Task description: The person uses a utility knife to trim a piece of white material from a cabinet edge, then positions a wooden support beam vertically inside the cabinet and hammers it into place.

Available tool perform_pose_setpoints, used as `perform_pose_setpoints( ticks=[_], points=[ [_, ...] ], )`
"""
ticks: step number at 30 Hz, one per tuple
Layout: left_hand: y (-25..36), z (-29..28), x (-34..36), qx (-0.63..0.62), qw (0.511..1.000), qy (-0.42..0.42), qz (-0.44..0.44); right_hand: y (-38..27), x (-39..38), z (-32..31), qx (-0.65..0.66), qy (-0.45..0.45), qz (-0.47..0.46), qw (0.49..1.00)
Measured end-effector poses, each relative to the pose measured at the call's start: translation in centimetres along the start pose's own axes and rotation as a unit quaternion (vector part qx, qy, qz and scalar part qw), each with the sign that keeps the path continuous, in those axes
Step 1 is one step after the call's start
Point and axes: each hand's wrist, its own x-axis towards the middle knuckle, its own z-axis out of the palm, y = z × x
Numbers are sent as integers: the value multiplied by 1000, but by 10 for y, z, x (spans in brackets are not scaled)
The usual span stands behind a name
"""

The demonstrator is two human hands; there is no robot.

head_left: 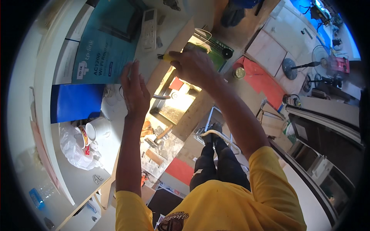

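My right hand (pixel 195 67) is closed around a slim yellow tool with a black tip (pixel 166 57), held over the front edge of a white shelf (pixel 152 63). Most of the tool is hidden in my fist, so I cannot tell its exact kind. My left hand (pixel 135 90) is at the same shelf edge, to the left and a little nearer, with fingers stretched out and nothing in them. Just beyond its fingertips stands a teal router box (pixel 102 57). A white remote control (pixel 149 30) lies farther back on the shelf.
Left, a blue box (pixel 77 103), white cups (pixel 98 129) and a plastic bag (pixel 75 150) sit on the shelf. Below, a lit area holds several tools and scraps. A stepladder (pixel 211 119) is by my legs. A fan (pixel 322 61) stands at the far right.
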Motion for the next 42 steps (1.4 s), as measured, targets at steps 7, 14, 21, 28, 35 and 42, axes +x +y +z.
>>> perform_pose_setpoints(
  ticks=[7,14,21,28,35,42],
  points=[
    [-6,29,31,-4,994,-30,102,-8,-4,5,7,-11,18,1000],
    [-22,38,34,-13,997,-67,18,-7,-4,0,24,-11,20,999],
    [-39,63,46,-59,998,-16,20,5,-5,7,39,43,-19,998],
    [-33,59,45,-73,997,10,15,-2,-21,13,25,41,17,999],
    [-33,61,41,-31,997,49,44,0,-16,7,32,52,34,998],
    [-32,57,39,-40,999,16,11,0,0,14,12,57,14,998]
  ],
)
